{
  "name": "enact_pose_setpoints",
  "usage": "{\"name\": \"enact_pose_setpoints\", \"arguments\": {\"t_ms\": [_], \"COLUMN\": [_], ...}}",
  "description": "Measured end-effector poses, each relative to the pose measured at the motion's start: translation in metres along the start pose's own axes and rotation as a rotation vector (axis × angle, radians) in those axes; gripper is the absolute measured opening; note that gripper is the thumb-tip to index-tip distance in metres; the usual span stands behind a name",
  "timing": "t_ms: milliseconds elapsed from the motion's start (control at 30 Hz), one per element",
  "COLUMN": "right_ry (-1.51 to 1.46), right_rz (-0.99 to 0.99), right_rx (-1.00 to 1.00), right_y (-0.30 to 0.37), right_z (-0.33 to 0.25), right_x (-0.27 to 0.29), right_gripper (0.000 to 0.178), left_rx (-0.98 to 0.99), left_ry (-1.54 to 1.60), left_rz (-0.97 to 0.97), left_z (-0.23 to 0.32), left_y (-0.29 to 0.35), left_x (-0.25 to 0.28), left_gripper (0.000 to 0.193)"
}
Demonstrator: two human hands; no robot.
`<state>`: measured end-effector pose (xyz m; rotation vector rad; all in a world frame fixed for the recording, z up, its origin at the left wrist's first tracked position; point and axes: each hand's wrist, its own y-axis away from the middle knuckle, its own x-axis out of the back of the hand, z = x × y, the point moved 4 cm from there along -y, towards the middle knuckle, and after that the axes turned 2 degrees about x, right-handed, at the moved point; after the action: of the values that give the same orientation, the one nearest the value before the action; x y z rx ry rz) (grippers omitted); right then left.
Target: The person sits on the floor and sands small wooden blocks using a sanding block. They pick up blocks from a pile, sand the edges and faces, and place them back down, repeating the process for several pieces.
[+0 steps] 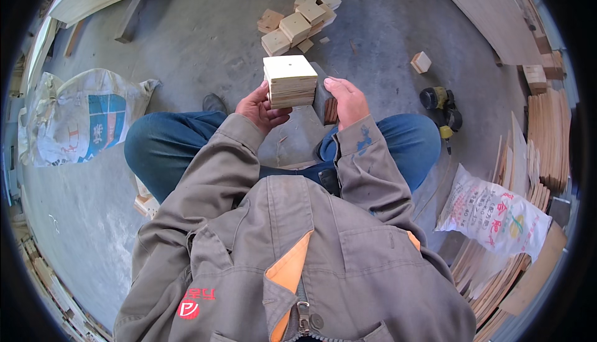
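My left hand point(256, 107) supports a squared block of layered plywood point(292, 90), thumb at its left side and fingers underneath. The block has a pale top with a small dark spot, and its striped layers face me. In my right hand point(350, 101) is a sanding block point(323, 90), dark grey sheet over reddish-brown wood. It stands tilted against or close by the plywood block's right side; whether they touch I cannot tell. Both hands are above the floor between my bent knees.
Similar wooden blocks point(295, 27) lie heaped ahead, with a single block point(421, 63) to the right. Near my right knee is a black and yellow power tool point(440, 102) with a cord. Printed sacks point(87, 118) lie on both sides. Thin wood sheets point(549, 137) are stacked at far right.
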<state>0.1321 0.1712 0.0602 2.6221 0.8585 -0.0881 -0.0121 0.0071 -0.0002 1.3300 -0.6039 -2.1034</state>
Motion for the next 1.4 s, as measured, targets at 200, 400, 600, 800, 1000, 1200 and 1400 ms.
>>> {"name": "enact_pose_setpoints", "arguments": {"t_ms": [200,400,600,800,1000,1200,1400], "right_ry": [0.032,0.071,0.094,0.056,0.080,0.012,0.026], "right_rz": [0.012,0.032,0.033,0.008,-0.006,-0.042,-0.100], "right_rx": [-0.084,-0.065,-0.025,-0.052,-0.038,-0.121,-0.107], "right_y": [0.005,-0.002,-0.003,0.000,0.001,-0.004,-0.006], "right_z": [-0.004,0.004,0.009,0.008,0.011,0.026,0.032], "right_x": [-0.008,-0.007,-0.002,-0.004,0.001,0.010,0.015], "right_gripper": [0.038,0.039,0.040,0.039,0.037,0.035,0.040], "left_rx": [0.007,-0.009,-0.013,0.013,-0.053,-0.008,0.014], "left_ry": [0.016,0.016,0.026,0.091,-0.041,-0.085,-0.099], "left_rz": [0.016,-0.059,-0.108,-0.207,-0.011,0.070,0.111], "left_z": [-0.001,-0.002,-0.002,-0.003,0.000,0.001,0.001], "left_y": [-0.001,-0.005,-0.005,-0.007,0.002,0.007,0.005], "left_x": [0.002,0.007,0.005,0.006,-0.004,-0.008,-0.008], "left_gripper": [0.050,0.052,0.052,0.051,0.064,0.077,0.082]}}
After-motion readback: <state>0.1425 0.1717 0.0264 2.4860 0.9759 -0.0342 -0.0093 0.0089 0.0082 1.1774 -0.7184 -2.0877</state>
